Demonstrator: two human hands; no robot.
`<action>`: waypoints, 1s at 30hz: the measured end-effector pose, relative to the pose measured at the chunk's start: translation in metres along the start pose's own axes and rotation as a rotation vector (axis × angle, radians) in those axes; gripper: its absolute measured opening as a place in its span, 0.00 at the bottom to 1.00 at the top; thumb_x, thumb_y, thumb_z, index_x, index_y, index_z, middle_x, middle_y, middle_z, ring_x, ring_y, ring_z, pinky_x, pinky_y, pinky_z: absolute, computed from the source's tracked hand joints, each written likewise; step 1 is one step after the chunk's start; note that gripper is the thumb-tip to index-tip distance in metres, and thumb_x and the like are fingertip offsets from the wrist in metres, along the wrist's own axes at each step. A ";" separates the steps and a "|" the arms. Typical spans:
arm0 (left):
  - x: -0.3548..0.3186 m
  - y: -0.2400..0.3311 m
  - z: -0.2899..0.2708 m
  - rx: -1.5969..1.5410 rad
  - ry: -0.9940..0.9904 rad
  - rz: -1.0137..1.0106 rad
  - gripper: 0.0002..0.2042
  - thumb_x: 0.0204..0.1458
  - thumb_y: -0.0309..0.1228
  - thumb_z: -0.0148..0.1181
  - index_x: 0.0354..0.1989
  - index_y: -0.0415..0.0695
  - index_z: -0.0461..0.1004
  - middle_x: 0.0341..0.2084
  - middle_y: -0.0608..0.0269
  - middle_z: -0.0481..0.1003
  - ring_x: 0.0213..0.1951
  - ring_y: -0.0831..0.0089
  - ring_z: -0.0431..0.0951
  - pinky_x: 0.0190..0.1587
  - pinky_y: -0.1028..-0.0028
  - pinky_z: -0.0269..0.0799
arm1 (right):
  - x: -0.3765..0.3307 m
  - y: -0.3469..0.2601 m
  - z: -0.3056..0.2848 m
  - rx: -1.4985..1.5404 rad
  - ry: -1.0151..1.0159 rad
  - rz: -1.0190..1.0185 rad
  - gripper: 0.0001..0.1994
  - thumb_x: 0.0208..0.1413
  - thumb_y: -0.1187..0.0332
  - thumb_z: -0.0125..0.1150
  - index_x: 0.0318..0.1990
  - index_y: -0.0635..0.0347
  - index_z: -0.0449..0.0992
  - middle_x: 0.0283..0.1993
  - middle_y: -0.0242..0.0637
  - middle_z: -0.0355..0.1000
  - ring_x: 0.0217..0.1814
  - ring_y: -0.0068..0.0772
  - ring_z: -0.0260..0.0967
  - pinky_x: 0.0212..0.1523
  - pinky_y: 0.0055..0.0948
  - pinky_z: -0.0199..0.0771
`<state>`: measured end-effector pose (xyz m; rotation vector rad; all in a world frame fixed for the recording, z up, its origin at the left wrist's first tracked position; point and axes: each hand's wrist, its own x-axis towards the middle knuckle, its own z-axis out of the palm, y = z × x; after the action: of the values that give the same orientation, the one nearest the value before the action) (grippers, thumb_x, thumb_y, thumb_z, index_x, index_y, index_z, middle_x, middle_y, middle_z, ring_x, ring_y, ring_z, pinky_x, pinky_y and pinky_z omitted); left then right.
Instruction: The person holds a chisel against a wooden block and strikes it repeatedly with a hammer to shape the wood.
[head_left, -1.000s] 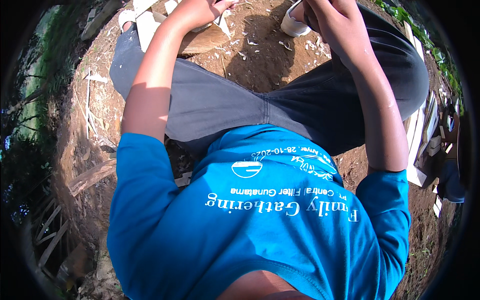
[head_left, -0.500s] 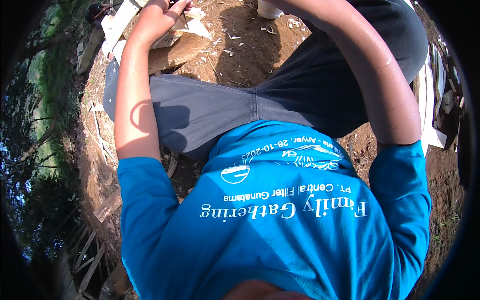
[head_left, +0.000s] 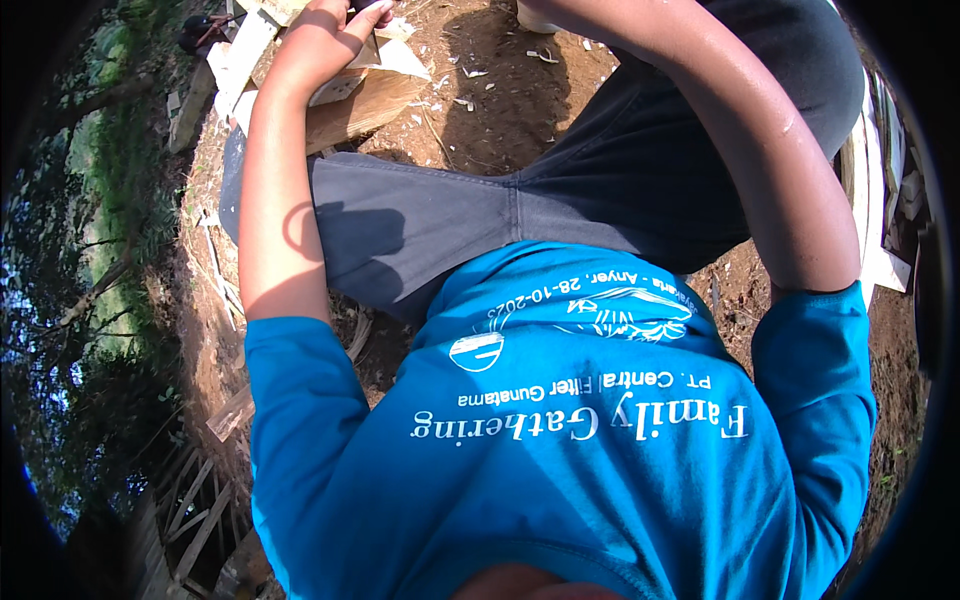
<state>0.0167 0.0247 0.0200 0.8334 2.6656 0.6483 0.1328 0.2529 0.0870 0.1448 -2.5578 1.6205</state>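
My left hand (head_left: 320,45) is at the top edge, above split pieces of wood. Its fingers are curled and the thumb lies along a small dark thing, mostly cut off by the edge, that I cannot make out. Just under the hand lies a wood block (head_left: 365,110) with a brown face, and a pale split piece (head_left: 400,58) rests against it. Another pale wood piece (head_left: 240,55) sits left of the hand. My right forearm (head_left: 740,110) reaches up and inward across my right leg; the right hand itself is beyond the top edge.
Wood shavings (head_left: 465,103) dot the brown soil between my bent legs. A pale rounded object (head_left: 537,18) shows at the top edge. Long pale wood strips (head_left: 868,190) lie at the right, thin slats (head_left: 195,520) at the lower left. Green plants (head_left: 105,180) fill the far left.
The whole view has shifted slightly, so most things sit a little further right. My left hand stays curled over the wood, and my right forearm keeps nearly the same pose.
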 end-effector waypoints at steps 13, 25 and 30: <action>0.000 -0.046 0.025 -0.219 -0.016 0.072 0.12 0.65 0.35 0.62 0.50 0.42 0.75 0.37 0.62 0.82 0.45 0.74 0.81 0.52 0.70 0.75 | -0.006 -0.004 0.007 0.075 0.042 -0.105 0.09 0.65 0.70 0.56 0.47 0.67 0.73 0.35 0.53 0.74 0.37 0.54 0.72 0.42 0.42 0.74; -0.003 -0.042 0.022 -0.148 -0.028 0.098 0.12 0.62 0.39 0.63 0.47 0.44 0.78 0.37 0.54 0.82 0.42 0.59 0.83 0.47 0.63 0.76 | -0.003 0.024 0.018 -0.182 -0.109 -0.006 0.15 0.67 0.59 0.57 0.42 0.64 0.75 0.32 0.53 0.77 0.39 0.57 0.78 0.41 0.50 0.75; -0.004 -0.041 0.022 -0.176 -0.002 0.072 0.12 0.62 0.38 0.64 0.46 0.44 0.77 0.36 0.54 0.82 0.42 0.59 0.83 0.47 0.64 0.76 | -0.008 0.013 0.021 -0.025 0.071 -0.118 0.15 0.67 0.58 0.58 0.42 0.64 0.76 0.32 0.55 0.76 0.38 0.60 0.77 0.40 0.51 0.74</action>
<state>0.0088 -0.0006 -0.0184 0.8822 2.5411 0.8850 0.1382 0.2396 0.0650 0.2276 -2.4654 1.5233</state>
